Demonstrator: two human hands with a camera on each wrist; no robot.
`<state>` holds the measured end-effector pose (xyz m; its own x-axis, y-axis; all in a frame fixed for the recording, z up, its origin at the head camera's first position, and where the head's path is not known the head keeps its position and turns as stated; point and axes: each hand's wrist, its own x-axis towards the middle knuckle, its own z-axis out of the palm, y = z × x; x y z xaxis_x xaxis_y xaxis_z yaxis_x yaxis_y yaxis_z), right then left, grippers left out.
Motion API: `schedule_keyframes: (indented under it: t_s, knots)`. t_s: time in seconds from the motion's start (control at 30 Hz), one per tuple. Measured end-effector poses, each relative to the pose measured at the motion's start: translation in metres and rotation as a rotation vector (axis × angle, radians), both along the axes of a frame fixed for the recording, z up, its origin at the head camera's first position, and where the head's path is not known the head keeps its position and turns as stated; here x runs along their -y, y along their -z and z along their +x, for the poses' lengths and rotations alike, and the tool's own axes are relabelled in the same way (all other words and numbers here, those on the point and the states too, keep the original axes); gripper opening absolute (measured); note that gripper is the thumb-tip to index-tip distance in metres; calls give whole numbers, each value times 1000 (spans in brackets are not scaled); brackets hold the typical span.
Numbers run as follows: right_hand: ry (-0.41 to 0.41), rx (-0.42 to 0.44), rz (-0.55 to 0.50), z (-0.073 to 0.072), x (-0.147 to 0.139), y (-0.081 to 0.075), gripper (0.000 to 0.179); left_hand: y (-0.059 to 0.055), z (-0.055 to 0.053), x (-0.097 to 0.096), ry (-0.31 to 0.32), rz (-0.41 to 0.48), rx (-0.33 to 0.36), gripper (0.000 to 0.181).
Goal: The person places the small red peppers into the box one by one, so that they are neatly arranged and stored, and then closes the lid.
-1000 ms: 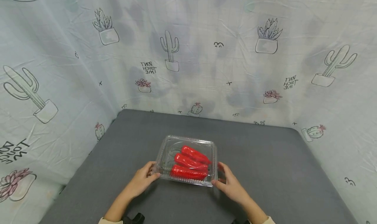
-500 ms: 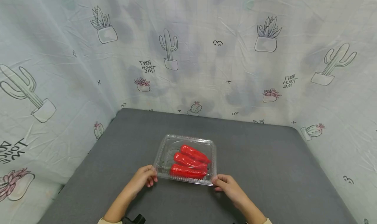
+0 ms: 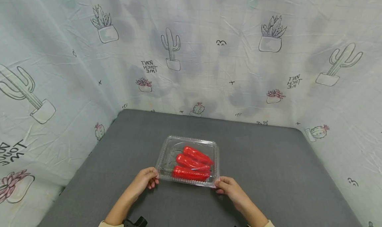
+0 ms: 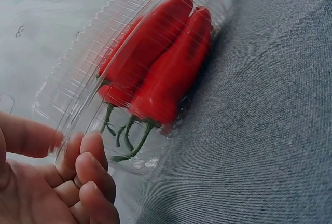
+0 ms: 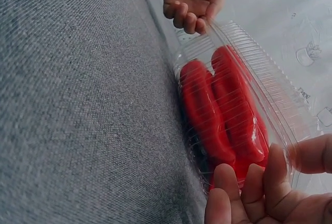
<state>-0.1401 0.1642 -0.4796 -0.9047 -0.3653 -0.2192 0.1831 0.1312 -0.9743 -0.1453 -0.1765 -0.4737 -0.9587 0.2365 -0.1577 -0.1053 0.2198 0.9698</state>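
A clear plastic clamshell container (image 3: 206, 147) sits on the grey cloth, its lid down over three red peppers (image 3: 192, 163) with green stems (image 4: 136, 141). At its near left corner my left hand (image 3: 145, 180) pinches the rim between thumb and index finger; the other fingers curl beneath. My right hand (image 3: 231, 189) pinches the rim at the near right corner in the same manner. In the right wrist view the right fingertips (image 5: 277, 156) meet the container's lip. Both wrist views show the ribbed side wall (image 4: 119, 32) of the lid.
A grey cloth-covered table (image 3: 268, 160) spreads around the container. Behind it and at both sides hangs a pale curtain (image 3: 203, 64) printed with cacti and potted plants. A black strap piece (image 3: 135, 222) shows at the left wrist.
Both hands have shifted from holding the container's sides to pinching its near corners, the left fingers now curled under. The container stays in about the same place.
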Motion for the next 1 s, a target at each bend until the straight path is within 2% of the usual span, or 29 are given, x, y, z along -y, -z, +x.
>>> schedule_keyframes:
  t_s: [0.27,0.5,0.8,1.0]
  knots:
    - [-14,5,-30,0,1,3,26,-2,1,2,18,-8,18,22]
    - [5,22,-7,0,0,5,27,-1,0,3,24,19,53,20]
    - [-33,34,1,1,-7,7,30,0,1,6,26,55,58,24]
    - [-13,23,-3,3,-12,7,37,0,1,8,33,42,63,30]
